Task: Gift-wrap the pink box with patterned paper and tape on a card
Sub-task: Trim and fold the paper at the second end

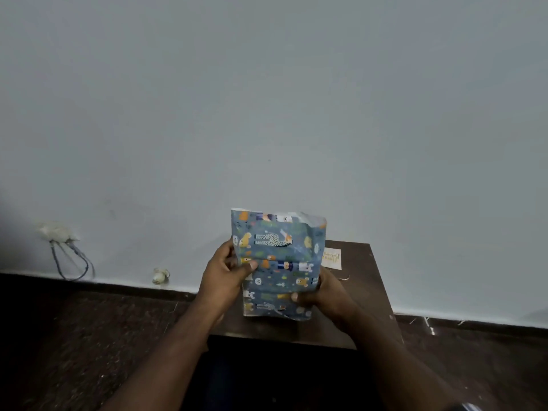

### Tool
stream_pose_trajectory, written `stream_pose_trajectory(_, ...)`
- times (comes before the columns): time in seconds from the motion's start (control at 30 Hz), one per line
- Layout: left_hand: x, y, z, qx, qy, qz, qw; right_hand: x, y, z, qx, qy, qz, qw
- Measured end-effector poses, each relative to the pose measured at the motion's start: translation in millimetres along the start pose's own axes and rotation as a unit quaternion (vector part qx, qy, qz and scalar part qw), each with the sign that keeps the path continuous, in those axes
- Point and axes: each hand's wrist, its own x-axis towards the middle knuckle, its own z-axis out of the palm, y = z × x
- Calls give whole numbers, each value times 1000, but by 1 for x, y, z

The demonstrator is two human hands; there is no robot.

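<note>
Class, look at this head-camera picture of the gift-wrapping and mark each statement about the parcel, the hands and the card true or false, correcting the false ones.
1. Both hands hold the blue animal-patterned paper-wrapped box. True: the left hand and right hand grip its sides.
2. The small cream card with writing is taped onto the parcel. False: it lies on the dark brown wooden table, behind the parcel.
3. The paper at the parcel's top end is folded flat and closed. False: it stands open and unfolded.
4. Grey cables hang from a wall fitting on the left. True.
</note>
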Motion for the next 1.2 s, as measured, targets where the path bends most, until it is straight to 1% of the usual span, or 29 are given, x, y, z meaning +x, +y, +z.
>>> stream_pose_trajectory(0.17,-10,-2,-7,10,0,24,1000,-7,-11,4,-4,0,-3,1000)
stream_pose_trajectory(0.27,-15,-3,-10,16,-3,34,999,-14,-21,4,29,-6,-12,999)
stream_pose_trajectory(0.4,-17,-3,-10,11,-11,36,999,-27,-43,4,43,23,-55,997)
stream_pose_trajectory(0.5,-21,0,-9,8,-14,39,999,-36,-64,4,17,71,-99,992)
stream_pose_trajectory(0.6,-27,0,-9,11,-11,42,999,-46,-86,7,-62,158,-159,973)
stream_pose_trajectory(0.63,-28,-1,-9,11,-10,44,999,-51,-95,9,-95,196,-185,958)
stream_pose_trajectory(0.7,-30,-1,-10,12,-11,47,999,-60,-113,15,-176,253,-269,912)
stream_pose_trajectory(0.73,-31,0,-10,16,-14,50,999,-64,-123,17,-215,248,-308,893)
stream_pose_trajectory(0.77,-32,0,-10,23,-16,55,998,-66,-133,21,-256,218,-332,881)
stream_pose_trajectory(0.8,-33,1,-10,27,-20,59,998,-67,-142,24,-307,169,-335,875)
stream_pose_trajectory(0.83,-35,2,-10,30,-22,60,998,-66,-149,28,-372,117,-318,864)
stream_pose_trajectory(0.9,-38,4,-10,41,-25,55,997,-60,-161,36,-505,45,-266,820)
stream_pose_trajectory(0.97,-39,5,-11,65,-24,51,996,-55,-170,45,-599,18,-217,771)
stream_pose_trajectory(1.0,-40,5,-10,74,-25,50,996,-54,-174,49,-629,11,-200,751)
stream_pose_trajectory(1.03,-41,6,-10,83,-27,48,995,-55,-178,52,-645,4,-192,739)
stream_pose_trajectory(1.07,-41,5,-9,93,-26,46,994,-55,-180,55,-647,-5,-190,738)
stream_pose_trajectory(1.2,-39,4,-13,167,-11,46,985,-65,-178,64,-605,-33,-202,770)
